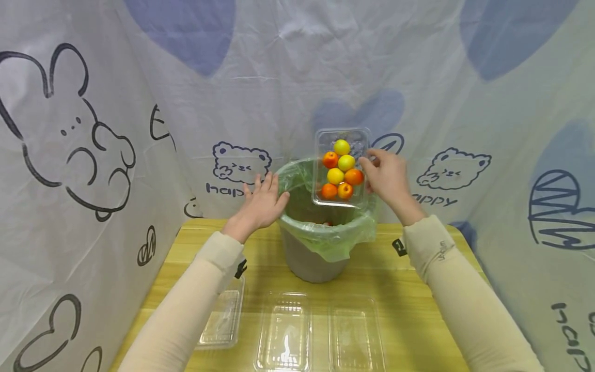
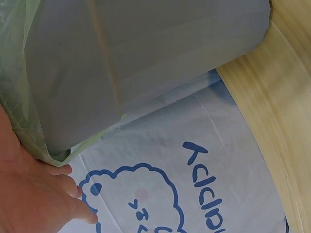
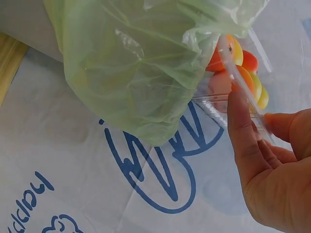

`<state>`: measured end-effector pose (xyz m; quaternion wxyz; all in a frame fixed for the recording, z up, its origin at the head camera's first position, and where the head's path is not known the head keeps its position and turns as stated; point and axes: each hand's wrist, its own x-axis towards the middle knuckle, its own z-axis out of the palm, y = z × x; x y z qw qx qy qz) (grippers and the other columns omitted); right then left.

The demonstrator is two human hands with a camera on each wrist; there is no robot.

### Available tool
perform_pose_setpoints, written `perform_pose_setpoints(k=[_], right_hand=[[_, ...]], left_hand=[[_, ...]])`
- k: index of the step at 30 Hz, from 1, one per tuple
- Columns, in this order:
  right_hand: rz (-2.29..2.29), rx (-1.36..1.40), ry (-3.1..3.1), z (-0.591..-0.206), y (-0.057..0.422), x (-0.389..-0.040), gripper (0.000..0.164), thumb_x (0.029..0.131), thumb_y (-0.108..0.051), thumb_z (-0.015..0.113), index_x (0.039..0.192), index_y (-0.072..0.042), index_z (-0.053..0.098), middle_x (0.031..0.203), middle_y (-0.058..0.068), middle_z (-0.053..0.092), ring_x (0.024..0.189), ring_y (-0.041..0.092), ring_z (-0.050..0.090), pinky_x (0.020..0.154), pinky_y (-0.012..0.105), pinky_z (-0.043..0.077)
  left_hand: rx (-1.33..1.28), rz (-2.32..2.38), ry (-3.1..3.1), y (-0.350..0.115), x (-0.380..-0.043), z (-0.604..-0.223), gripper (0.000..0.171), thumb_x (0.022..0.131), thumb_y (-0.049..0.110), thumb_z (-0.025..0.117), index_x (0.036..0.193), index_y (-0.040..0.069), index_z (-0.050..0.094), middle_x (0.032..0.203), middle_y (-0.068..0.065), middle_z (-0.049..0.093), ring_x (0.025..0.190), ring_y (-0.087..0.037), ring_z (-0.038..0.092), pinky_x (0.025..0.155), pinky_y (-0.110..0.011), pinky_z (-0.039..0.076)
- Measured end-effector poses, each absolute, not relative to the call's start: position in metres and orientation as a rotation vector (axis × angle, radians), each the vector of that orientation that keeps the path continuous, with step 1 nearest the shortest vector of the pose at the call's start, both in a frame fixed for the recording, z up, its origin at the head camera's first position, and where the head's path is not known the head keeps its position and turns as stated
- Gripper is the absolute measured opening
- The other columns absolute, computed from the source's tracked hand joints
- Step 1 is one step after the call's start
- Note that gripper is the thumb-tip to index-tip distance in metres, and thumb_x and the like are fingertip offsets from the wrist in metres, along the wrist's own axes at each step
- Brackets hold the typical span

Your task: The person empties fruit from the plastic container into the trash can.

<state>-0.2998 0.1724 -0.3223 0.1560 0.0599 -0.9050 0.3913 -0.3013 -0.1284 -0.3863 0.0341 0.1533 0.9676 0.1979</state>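
My right hand (image 1: 388, 175) pinches the side edge of a clear plastic container (image 1: 321, 199) between thumb and fingers. Small round yellow and orange fruits (image 1: 335, 176), several of them, lie in the container, which tilts above a grey bin (image 1: 313, 258). The right wrist view also shows the thumb and fingers on the container's rim (image 3: 233, 68). At the bin's left rim, my left hand (image 1: 265, 204) is spread with fingers straight, its palm side against the green bag (image 2: 19, 107) that lines the bin. Something small and reddish shows deep in the bin, mostly hidden.
Nearer to me on the wooden table (image 1: 418, 310) lie three more clear plastic containers: a left one (image 1: 225, 320) partly behind my left sleeve, a middle one (image 1: 284, 330) and a right one (image 1: 355, 336). A printed white curtain (image 1: 288, 77) encloses the table's back and sides.
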Motion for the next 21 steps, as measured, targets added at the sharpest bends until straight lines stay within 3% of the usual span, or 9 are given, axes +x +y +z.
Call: perform_pose_setpoints(k=[4, 21], right_hand=[[1.103, 0.180, -2.570, -0.3229, 0.1712, -0.2994, 0.045, 0.107, -0.023, 0.061, 0.146, -0.002, 0.060, 0.098, 0.025, 0.077, 0.045, 0.013, 0.060, 0.044, 0.024, 0.053], [1.045, 0.212, -2.521, -0.3262, 0.1717, -0.2982, 0.049, 0.106, -0.029, 0.064, 0.151, -0.010, 0.057, 0.104, 0.021, 0.078, 0.048, 0.009, 0.059, 0.046, 0.019, 0.049]], left_hand=[[0.468, 0.602, 2.974, -0.1283, -0.3006, -0.3856, 0.078, 0.111, 0.054, 0.019, 0.168, 0.001, 0.004, 0.177, -0.019, -0.003, 0.162, -0.045, -0.013, 0.126, -0.074, -0.013], [0.463, 0.601, 2.962, -0.1274, -0.2996, -0.3848, 0.077, 0.112, 0.052, 0.019, 0.168, 0.002, 0.003, 0.177, -0.019, -0.005, 0.162, -0.044, -0.014, 0.126, -0.075, -0.013]])
